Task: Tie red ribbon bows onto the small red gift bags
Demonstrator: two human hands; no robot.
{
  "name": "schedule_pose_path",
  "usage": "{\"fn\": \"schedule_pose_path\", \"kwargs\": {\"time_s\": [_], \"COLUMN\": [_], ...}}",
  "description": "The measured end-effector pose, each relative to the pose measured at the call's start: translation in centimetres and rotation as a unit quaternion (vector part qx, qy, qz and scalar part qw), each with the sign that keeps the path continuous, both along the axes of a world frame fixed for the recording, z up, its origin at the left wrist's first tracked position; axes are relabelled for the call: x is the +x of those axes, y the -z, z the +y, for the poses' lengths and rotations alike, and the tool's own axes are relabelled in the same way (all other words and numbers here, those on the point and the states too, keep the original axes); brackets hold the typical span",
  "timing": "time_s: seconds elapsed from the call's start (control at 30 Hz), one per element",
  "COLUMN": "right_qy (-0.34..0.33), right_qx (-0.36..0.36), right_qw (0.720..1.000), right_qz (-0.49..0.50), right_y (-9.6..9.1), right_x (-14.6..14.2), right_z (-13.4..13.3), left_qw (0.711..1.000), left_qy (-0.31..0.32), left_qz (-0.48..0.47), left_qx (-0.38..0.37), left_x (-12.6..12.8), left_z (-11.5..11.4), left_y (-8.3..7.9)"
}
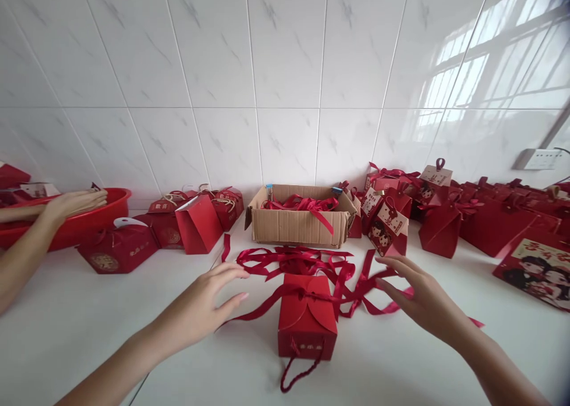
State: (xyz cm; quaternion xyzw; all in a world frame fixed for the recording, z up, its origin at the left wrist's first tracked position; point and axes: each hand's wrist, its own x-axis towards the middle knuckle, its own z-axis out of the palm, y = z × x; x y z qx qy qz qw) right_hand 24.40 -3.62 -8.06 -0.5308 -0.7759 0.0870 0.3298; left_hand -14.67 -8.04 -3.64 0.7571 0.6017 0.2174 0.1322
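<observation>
A small red gift box (307,317) stands in front of me, with flaps folded on top and a dark red rope handle (299,377) hanging at its near side. A dark red ribbon (262,308) crosses its top, knotted at the middle, its tails spreading to both sides. My left hand (209,299) hovers left of the box, open, thumb and fingers apart with nothing between them. On the right, my right hand (414,296) is open too; a ribbon end passes by its parted thumb and fingers. Behind the box lies a tangle of loose ribbons (294,260).
A cardboard box (298,225) holding ribbons stands by the tiled wall. Finished-looking red boxes (439,228) crowd the right; more red boxes (120,249) stand left. Another person's hands (82,203) are over a red basin (118,207) at far left.
</observation>
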Motion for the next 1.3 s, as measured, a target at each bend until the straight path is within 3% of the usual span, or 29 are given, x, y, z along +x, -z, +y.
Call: {"fn": "schedule_pose_path", "kwargs": {"time_s": [0.2,0.3,0.4,0.47,0.57,0.67,1.03,1.17,1.3], "right_qy": [-0.139,-0.171,-0.189,-0.198,-0.216,-0.215,-0.225,-0.22,-0.219], "right_qx": [-0.011,-0.038,-0.137,-0.236,-0.377,-0.429,-0.45,-0.42,-0.381], "right_qw": [0.988,0.981,0.965,0.935,0.868,0.835,0.81,0.815,0.837], "right_qz": [0.06,0.078,0.123,0.174,0.239,0.27,0.302,0.334,0.327], "right_y": [-2.5,-1.9,-0.6,0.1,0.5,0.4,0.3,0.7,1.1], "right_x": [-5.8,-7.2,-7.6,-7.8,-7.9,-7.9,-8.3,-8.3,-7.6], "right_z": [-1.0,-0.5,0.4,0.9,1.1,1.0,0.4,0.2,0.1], "left_qw": [0.99,0.984,0.972,0.957,0.927,0.909,0.921,0.935,0.945], "left_qy": [0.071,0.069,0.056,0.057,0.042,0.032,-0.013,-0.03,-0.031], "left_qz": [-0.121,-0.156,-0.202,-0.245,-0.312,-0.337,-0.344,-0.323,-0.297], "left_qx": [-0.026,-0.052,-0.103,-0.141,-0.202,-0.243,-0.184,-0.142,-0.133], "left_x": [5.8,6.8,7.1,7.1,7.2,7.3,9.4,9.7,8.9], "left_z": [-0.2,0.2,0.8,1.1,1.3,1.1,-0.7,-0.8,-0.6], "left_y": [0.0,0.7,1.2,1.4,1.6,1.5,1.7,1.9,1.8]}}
